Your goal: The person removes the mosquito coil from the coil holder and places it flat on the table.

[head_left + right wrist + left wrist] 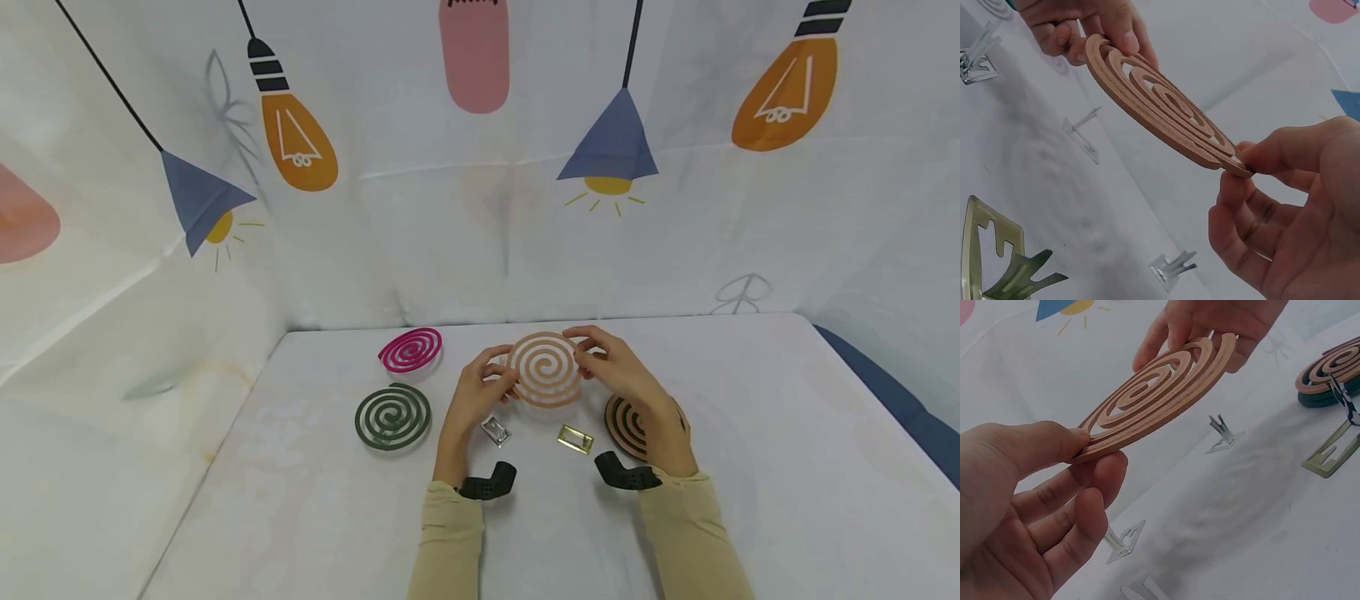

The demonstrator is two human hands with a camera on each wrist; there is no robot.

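A light brown mosquito coil [545, 369] is held up above the table between my two hands. My left hand [477, 392] pinches its left edge, the thumb [1054, 442] on one face and curled fingers on the other. At the opposite edge, my right hand [618, 367] pinches the rim between thumb and fingers, also seen in the right wrist view. Beneath the coil stand small metal coil stands: a silver stand [496, 431] near my left wrist and a gold stand [576, 438] with raised prongs [1029, 275]. Further silver stands [1225, 434] show in the wrist views.
On the left lie a green coil [392, 417] and, behind it, a magenta coil [410, 350]. A brown coil over a dark green one [624, 427] sits partly hidden under my right forearm. The white table [315, 517] ends at a printed curtain [420, 250].
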